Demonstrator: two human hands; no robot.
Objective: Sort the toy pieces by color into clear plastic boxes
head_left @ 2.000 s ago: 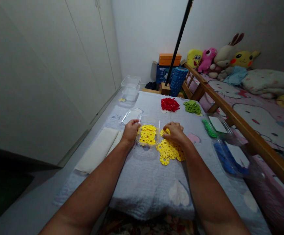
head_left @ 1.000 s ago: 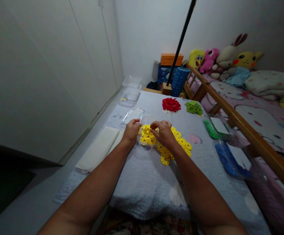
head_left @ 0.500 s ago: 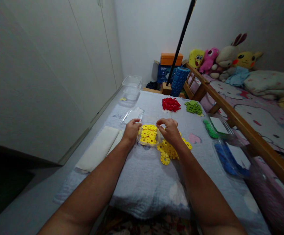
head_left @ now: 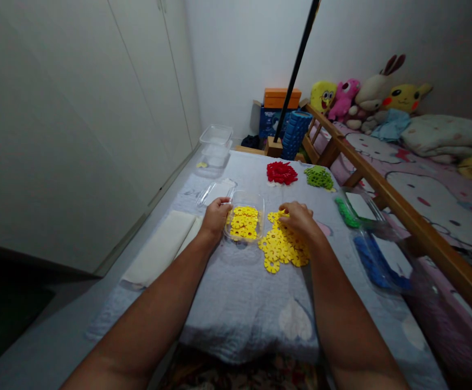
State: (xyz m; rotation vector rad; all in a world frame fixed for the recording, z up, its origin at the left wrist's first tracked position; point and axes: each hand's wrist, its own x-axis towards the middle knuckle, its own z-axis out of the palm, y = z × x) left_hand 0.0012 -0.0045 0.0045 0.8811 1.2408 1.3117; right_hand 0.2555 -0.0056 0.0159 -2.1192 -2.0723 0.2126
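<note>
A clear plastic box (head_left: 244, 236) with yellow flower-shaped discs (head_left: 244, 221) stacked in rows stands before me on the cloth. My left hand (head_left: 217, 215) grips its left wall, thumb toward the near side. To the right of the box lies a loose pile of the same yellow discs (head_left: 278, 250). Over the far part of that pile is my right hand (head_left: 298, 219), fingers curved, with a gap between thumb and forefinger; its palm side is hidden. Behind the box, a clear lid (head_left: 215, 192) rests on the cloth.
Red pieces (head_left: 282, 173) and light green pieces (head_left: 319, 177) lie at the back. Boxes with green (head_left: 345, 212) and blue pieces (head_left: 376, 262) line the right edge by the wooden bed rail (head_left: 366, 162). Stacked clear boxes (head_left: 216, 143) stand back left; folded cloth (head_left: 160, 246) lies left.
My right hand has moved away from the box's right rim, rightward and slightly down to the loose yellow pile. My left hand stays on the box.
</note>
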